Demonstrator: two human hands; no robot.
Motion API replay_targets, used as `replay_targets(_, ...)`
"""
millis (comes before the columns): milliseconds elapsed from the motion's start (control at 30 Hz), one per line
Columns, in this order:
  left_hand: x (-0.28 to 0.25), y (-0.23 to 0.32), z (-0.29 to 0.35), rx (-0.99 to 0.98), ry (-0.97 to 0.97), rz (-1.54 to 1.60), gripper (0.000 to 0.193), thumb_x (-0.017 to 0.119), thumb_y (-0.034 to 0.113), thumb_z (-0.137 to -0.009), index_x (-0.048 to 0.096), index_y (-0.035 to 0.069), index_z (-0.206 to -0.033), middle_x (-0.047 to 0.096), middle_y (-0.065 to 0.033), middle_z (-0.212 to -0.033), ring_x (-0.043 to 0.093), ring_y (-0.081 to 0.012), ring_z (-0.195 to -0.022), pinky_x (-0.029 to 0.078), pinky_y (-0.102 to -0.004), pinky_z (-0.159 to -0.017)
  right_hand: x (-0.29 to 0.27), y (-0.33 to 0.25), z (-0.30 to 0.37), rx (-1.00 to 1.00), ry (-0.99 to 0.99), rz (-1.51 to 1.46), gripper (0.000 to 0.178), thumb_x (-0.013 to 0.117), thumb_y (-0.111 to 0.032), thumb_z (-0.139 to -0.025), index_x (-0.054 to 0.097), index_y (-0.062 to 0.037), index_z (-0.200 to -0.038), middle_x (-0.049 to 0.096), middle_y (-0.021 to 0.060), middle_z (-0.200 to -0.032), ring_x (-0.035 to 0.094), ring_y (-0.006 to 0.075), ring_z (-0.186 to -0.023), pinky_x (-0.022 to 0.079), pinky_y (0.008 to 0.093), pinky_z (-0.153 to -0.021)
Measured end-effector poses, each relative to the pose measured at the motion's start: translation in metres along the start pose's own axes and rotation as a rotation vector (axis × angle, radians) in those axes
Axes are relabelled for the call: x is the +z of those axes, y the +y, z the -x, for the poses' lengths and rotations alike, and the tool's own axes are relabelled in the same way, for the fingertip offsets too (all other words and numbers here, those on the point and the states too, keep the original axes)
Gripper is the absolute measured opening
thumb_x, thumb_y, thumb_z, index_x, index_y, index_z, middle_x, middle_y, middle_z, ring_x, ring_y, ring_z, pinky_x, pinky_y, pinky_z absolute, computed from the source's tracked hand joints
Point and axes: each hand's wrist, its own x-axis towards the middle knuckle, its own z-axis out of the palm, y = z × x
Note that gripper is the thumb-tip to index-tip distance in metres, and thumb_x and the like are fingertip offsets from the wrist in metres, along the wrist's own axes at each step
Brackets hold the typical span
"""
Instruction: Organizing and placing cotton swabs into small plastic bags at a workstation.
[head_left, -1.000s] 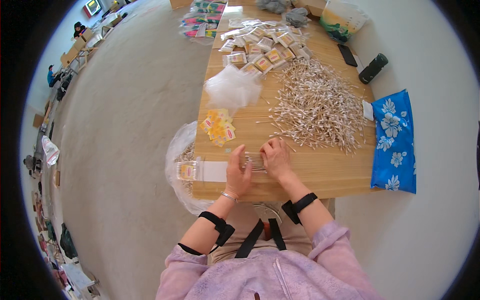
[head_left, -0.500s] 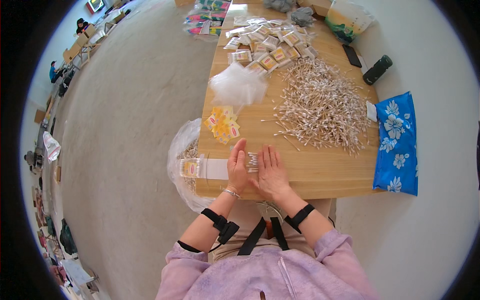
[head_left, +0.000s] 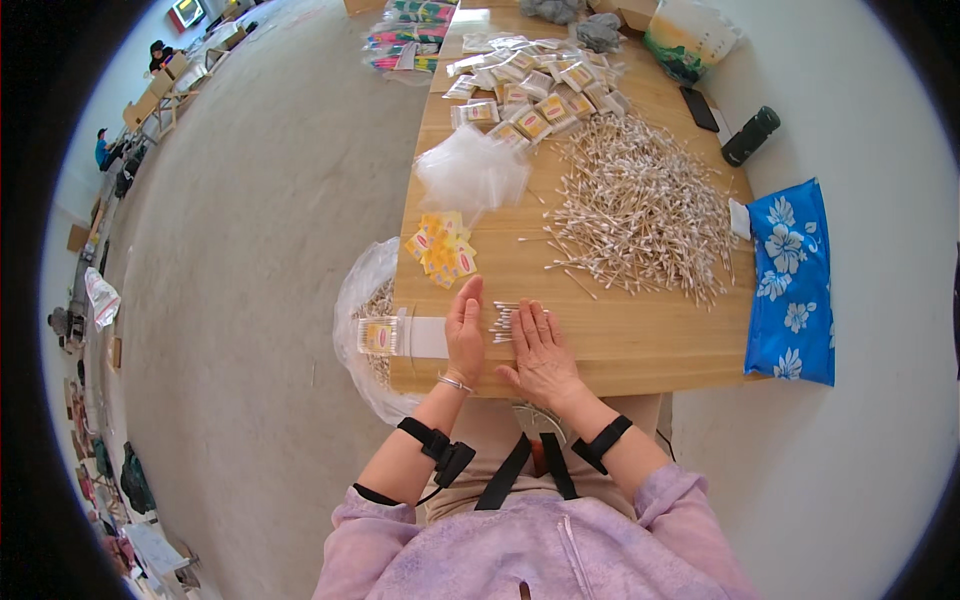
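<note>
A small row of cotton swabs (head_left: 503, 322) lies side by side on the wooden table (head_left: 640, 345), between my two hands. My right hand (head_left: 542, 350) rests flat, its fingers stretched over the right ends of the swabs. On edge to their left stands my left hand (head_left: 465, 330), fingers straight and a little apart from the swabs. Beside it a white strip (head_left: 430, 338) reaches left to a clear packet of swabs with a yellow card (head_left: 379, 336), at the table's left edge. Yellow cards (head_left: 441, 248) lie scattered just beyond my left hand.
A large heap of loose swabs (head_left: 640, 215) covers the right middle. Clear bags (head_left: 472, 172) and filled packets (head_left: 535, 95) lie farther back. At the right are a blue flowered pouch (head_left: 790, 285), a dark bottle (head_left: 751, 136) and a phone (head_left: 699, 109). A plastic sack (head_left: 352, 290) hangs at the left edge.
My left hand has shifted slightly left, away from the swabs. My right hand has moved down a little and now lies over their right ends, with the fingers closer to flat.
</note>
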Motion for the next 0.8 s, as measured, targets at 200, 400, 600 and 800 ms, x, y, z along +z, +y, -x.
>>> replay_targets(200,-0.001,0.001,0.001,0.019,-0.037,-0.081,0.041,0.038,0.018,-0.102,0.041,-0.004,-0.137,0.045,-0.0142,-0.140,0.039,-0.0210,-0.132,0.029,-0.0321,-0.111,-0.020,-0.002,-0.020,0.045,-0.158,-0.022,0.097,0.053,-0.060,-0.083,0.019,0.0052,-0.146,0.014,0.0218,-0.154,0.006,0.0350,-0.145,0.004,0.0465,-0.117)
replay_targets(400,0.004,0.006,-0.006,0.007,0.003,-0.003,0.041,0.038,0.019,-0.103,0.041,-0.003,-0.137,0.045,-0.0140,-0.140,0.040,-0.0212,-0.132,0.029,-0.0320,-0.111,-0.013,0.010,-0.019,0.062,0.022,-0.144,0.080,0.056,-0.042,-0.087,0.023,0.0022,-0.145,0.023,0.0206,-0.150,0.017,0.0364,-0.141,0.009,0.0481,-0.116)
replay_targets(600,0.002,-0.004,-0.012,-0.019,0.012,-0.001,0.041,0.038,0.021,-0.103,0.041,-0.001,-0.138,0.044,-0.0117,-0.141,0.038,-0.0199,-0.133,0.027,-0.0327,-0.113,-0.006,0.015,-0.035,0.134,0.138,-0.406,0.062,0.056,-0.019,-0.087,0.031,0.0007,-0.140,0.040,0.0179,-0.137,0.032,0.0338,-0.132,0.016,0.0487,-0.113)
replay_targets(800,0.006,0.000,-0.006,0.023,0.000,0.027,0.044,0.037,0.025,-0.103,0.039,-0.001,-0.139,0.042,-0.0124,-0.142,0.037,-0.0209,-0.134,0.026,-0.0332,-0.113,0.005,0.022,-0.042,0.373,0.487,-0.981,0.051,0.047,-0.013,-0.092,0.036,0.0014,-0.139,0.043,0.0193,-0.136,0.035,0.0331,-0.132,0.020,0.0402,-0.113)
